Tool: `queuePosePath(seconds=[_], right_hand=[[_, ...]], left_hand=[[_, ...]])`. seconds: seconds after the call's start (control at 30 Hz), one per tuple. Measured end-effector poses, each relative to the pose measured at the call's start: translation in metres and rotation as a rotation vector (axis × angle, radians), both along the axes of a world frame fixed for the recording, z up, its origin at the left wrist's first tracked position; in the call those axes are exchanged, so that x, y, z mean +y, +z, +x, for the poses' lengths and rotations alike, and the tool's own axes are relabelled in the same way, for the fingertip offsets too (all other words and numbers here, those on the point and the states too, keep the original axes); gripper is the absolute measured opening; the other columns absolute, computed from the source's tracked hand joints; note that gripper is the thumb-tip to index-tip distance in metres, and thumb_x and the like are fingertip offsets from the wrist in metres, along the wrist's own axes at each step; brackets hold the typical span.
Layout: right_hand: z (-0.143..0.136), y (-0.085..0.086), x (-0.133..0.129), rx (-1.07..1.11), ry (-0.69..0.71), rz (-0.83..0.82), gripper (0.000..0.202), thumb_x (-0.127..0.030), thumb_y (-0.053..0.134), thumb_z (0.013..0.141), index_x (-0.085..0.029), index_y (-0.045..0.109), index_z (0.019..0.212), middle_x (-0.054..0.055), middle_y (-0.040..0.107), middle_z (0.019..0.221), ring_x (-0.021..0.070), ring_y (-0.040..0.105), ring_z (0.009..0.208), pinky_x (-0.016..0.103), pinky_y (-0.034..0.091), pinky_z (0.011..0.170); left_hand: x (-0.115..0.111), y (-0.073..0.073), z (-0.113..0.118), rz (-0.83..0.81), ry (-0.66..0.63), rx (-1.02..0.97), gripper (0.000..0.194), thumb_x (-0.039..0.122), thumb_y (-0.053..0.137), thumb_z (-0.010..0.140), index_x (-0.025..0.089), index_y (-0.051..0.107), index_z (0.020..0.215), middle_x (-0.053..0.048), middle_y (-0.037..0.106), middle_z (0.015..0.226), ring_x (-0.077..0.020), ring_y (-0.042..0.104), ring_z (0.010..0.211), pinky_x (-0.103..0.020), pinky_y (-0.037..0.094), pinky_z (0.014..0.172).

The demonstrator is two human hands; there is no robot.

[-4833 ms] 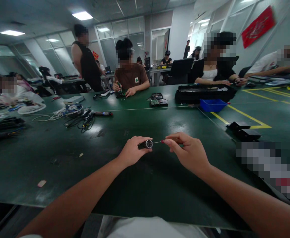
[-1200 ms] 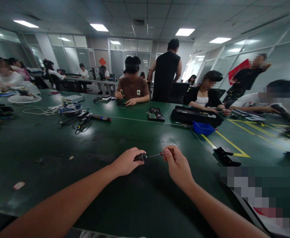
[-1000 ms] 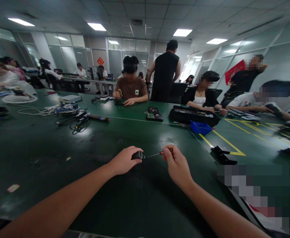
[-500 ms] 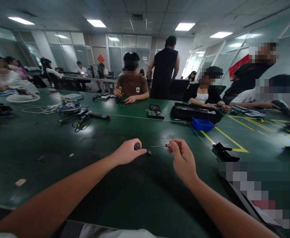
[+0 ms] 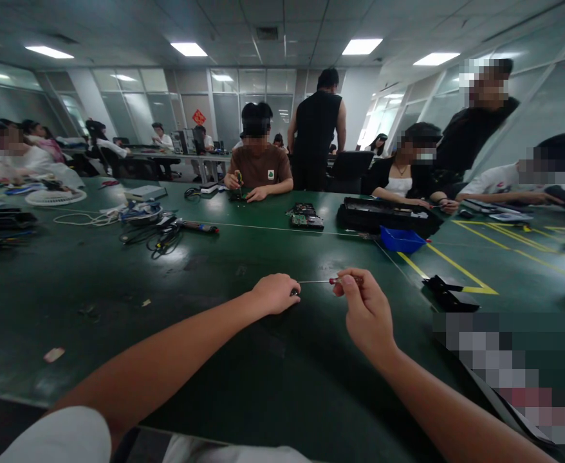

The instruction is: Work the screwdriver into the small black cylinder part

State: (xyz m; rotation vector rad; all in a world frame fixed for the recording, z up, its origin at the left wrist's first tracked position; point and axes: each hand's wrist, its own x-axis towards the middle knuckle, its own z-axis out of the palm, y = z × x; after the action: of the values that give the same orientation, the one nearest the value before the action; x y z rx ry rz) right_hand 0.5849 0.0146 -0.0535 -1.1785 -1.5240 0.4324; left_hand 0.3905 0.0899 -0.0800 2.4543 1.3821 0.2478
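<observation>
My right hand [image 5: 367, 312] is closed around the reddish handle of a screwdriver [image 5: 331, 281], whose thin metal shaft points left. The shaft's tip reaches the fingers of my left hand [image 5: 275, 294]; whether it touches anything there is too small to tell. My left hand is curled low over the green table, palm down, around a small dark round part [image 5: 294, 292]. Most of that part is covered by my fingers.
Tangled cables [image 5: 164, 235] lie at the left. A circuit board assembly [image 5: 306, 215], a long black casing [image 5: 389, 215] and a blue tray [image 5: 401, 239] stand ahead. A black bracket [image 5: 451, 294] is at my right. Co-workers sit across the table [image 5: 244, 399].
My left hand has moved right and turned palm down, over where a small grey piece lay; that piece is now out of sight. The screwdriver tip and left fingers are closer together.
</observation>
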Motion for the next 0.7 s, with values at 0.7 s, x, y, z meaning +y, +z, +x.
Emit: queuePosePath(seconds=[0.7], right_hand=[[-0.004,-0.002,0.000,0.007,0.085,-0.102,0.025,-0.043,0.046,0.099,-0.023,0.060,0.100,0.004,0.065,0.084,0.0203,0.063,0.079,0.035,0.049,0.073]], left_hand=[[-0.010,0.038,-0.119,-0.282,0.349,-0.471,0.030,0.035,0.062,0.081,0.018,0.073,0.104,-0.005,0.069,0.094,-0.0118,0.055,0.061,-0.024,0.040,0.057]])
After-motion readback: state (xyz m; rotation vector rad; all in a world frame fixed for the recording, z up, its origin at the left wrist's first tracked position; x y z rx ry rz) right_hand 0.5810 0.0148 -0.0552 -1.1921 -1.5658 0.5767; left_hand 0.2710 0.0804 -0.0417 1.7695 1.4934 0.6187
